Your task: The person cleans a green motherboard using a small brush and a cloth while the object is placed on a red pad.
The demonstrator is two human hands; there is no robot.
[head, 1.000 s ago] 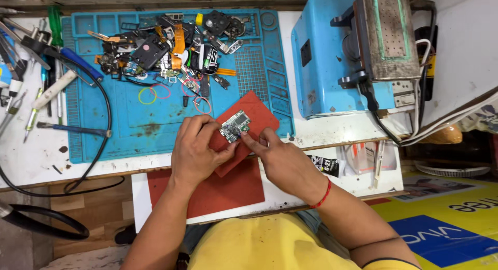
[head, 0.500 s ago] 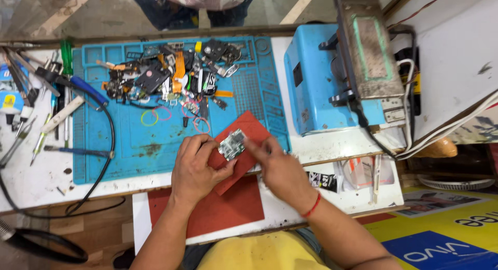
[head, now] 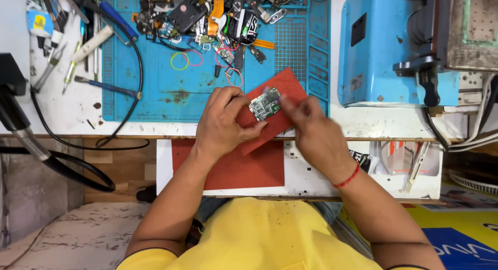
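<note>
circuit board [head: 265,104] pinched by left fingers [head: 244,101]; right fingers [head: 290,101] blurred, grip unclear

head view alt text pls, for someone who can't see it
Seen from above, a person's left hand holds a small green circuit board against a red pad while the blurred right hand works at it. Behind lie a blue mat strewn with phone parts and a blue machine.
</note>
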